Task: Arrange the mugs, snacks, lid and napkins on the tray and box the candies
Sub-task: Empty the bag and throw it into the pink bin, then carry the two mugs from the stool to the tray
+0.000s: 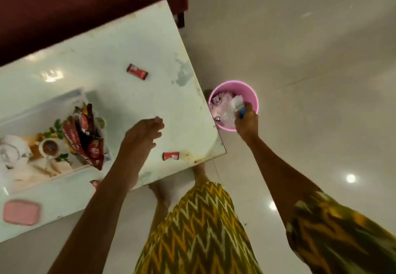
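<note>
1. The right hand (246,121), fingers clenched on crumpled clear plastic with a blue bit, is reaching into the round pink plastic bin (254,100) at centre right; releasing low inside would be best.
2. The left hand (141,138) is hovering, fingers released, empty.
3. Small red wrapped candies (137,71) are lying loose on the glossy white table (128,38); the white tray (64,100) is sitting at left, the pink box (21,212) at lower left.
4. Pale tiled floor, maroon sofa (85,5) at upper left.

Tray (19,121) holds mugs (50,146) and red snack packets (85,136); red candies (137,71) lie flat beside it.
</note>
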